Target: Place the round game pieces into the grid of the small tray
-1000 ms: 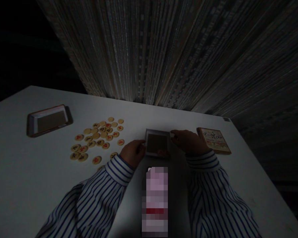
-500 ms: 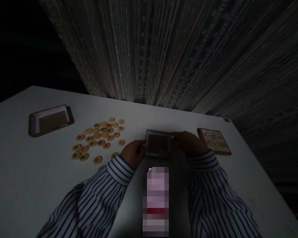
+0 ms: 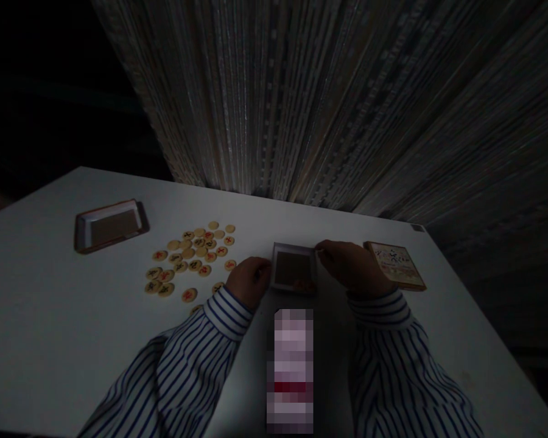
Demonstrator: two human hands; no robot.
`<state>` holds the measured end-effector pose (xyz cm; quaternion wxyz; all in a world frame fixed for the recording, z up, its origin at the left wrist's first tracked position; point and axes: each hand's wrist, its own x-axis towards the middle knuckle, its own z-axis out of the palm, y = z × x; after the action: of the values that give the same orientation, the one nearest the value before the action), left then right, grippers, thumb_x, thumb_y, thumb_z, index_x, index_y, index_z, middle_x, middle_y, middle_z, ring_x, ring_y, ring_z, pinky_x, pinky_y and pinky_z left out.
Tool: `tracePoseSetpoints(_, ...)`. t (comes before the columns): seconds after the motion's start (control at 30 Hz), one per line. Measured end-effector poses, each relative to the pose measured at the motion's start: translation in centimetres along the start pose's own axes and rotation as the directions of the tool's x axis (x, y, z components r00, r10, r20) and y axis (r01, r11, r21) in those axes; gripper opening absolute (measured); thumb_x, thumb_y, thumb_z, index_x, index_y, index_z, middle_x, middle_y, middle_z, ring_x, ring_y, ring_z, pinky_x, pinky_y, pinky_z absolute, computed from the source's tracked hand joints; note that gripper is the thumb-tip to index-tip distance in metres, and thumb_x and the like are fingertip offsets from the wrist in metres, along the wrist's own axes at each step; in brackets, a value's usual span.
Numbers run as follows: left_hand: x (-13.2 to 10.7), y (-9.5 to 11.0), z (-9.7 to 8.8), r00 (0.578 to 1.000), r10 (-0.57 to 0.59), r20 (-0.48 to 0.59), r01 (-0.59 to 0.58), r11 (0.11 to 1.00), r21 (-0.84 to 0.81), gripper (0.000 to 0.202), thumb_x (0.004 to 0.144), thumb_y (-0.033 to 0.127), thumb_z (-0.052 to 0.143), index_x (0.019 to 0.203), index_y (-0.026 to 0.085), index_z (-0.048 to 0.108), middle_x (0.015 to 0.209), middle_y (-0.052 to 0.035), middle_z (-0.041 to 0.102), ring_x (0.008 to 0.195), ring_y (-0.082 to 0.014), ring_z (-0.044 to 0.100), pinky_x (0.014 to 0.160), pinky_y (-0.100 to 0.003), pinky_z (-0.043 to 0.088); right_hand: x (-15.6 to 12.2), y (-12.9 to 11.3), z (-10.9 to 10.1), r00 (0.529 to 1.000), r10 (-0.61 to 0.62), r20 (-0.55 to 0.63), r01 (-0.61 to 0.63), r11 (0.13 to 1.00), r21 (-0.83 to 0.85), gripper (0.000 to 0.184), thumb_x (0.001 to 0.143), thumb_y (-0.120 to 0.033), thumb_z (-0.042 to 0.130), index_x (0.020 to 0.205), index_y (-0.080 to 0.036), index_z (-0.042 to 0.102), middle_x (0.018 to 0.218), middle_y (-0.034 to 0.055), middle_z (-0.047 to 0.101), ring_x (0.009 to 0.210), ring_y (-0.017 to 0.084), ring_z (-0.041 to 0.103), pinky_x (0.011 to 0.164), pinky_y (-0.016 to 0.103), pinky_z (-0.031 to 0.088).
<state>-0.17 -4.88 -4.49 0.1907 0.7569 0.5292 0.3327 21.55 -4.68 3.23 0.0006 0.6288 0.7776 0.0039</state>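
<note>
A small square box [image 3: 293, 267] with a pale rim and brown inside lies on the white table [image 3: 50, 316] in front of me. My left hand [image 3: 247, 281] grips its left edge with curled fingers. My right hand [image 3: 351, 265] grips its right edge the same way. One or two round discs lie inside the box near its front edge. Several tan round discs [image 3: 189, 258] marked in red or black lie scattered to the left of my left hand.
A second open box half [image 3: 110, 224] sits at the far left of the table. A flat printed lid or board [image 3: 396, 264] lies right of my right hand. A ribbed curtain-like wall [image 3: 329, 103] rises behind the table. The scene is dim.
The view has shifted slightly, so everything sits a little further right in the picture. Both hands stay on the box edges; nothing on the table has visibly moved.
</note>
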Motion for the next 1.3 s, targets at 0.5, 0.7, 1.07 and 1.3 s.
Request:
tracePoseSetpoints(0.5, 0.0, 0.3, -1.1, 0.998, -0.02, -0.055, 0.013, 0.992, -0.127, 0.016, 0.081, 0.025, 0.048, 0.081, 0.018, 0.063, 0.066, -0.0011, 0.068, 0.059, -0.0129, 0.062, 0.055, -0.022, 0.047, -2.5, -2.8, 1.7, 0.974, -0.023, -0.227, 0.086, 0.958, 0.272, 0.028, 0.09, -0.027, 0.037, 0.105, -0.018, 0.06, 0.09, 0.0079, 0.068, 0.082, 0.017, 0.063, 0.073, 0.027, 0.046)
tracePoseSetpoints(0.7, -0.2, 0.9, -1.9, 0.997, 0.025, -0.067, -0.035, 0.989, -0.141, 0.02, 0.083, 0.025, 0.045, 0.079, 0.017, 0.063, 0.067, -0.0015, 0.068, 0.059, -0.0127, 0.061, 0.056, -0.023, 0.047, -4.3, -2.9, 4.0, 0.913, 0.052, -0.405, 0.164, 0.863, 0.479, 0.029, 0.089, -0.027, 0.037, 0.11, -0.016, 0.055, 0.099, 0.0111, 0.066, 0.088, 0.018, 0.062, 0.075, 0.031, 0.05)
tracePoseSetpoints(1.07, -5.4, 0.6, -6.2, 0.986, 0.027, -0.164, -0.039, 0.997, -0.067, 0.022, 0.082, 0.031, 0.049, 0.086, 0.017, 0.065, 0.076, -0.0046, 0.068, 0.066, -0.0143, 0.061, 0.065, -0.026, 0.051, -4.8, -1.7, 7.0, 0.816, 0.103, -0.569, 0.206, 0.867, 0.453, 0.024, 0.086, -0.025, 0.04, 0.101, -0.017, 0.057, 0.091, 0.011, 0.066, 0.083, 0.019, 0.062, 0.073, 0.035, 0.052)
tracePoseSetpoints(1.3, -9.8, -2.4, -7.0, 0.972, -0.155, -0.177, 0.134, 0.983, -0.124, 0.03, 0.077, 0.043, 0.053, 0.087, 0.019, 0.067, 0.079, -0.004, 0.071, 0.071, -0.0173, 0.065, 0.068, -0.029, 0.053, -4.5, -1.4, 8.1, 0.733, 0.097, -0.674, 0.225, 0.9, 0.374, 0.025, 0.087, -0.026, 0.041, 0.098, -0.016, 0.06, 0.085, 0.0098, 0.068, 0.075, 0.019, 0.064, 0.065, 0.034, 0.054)
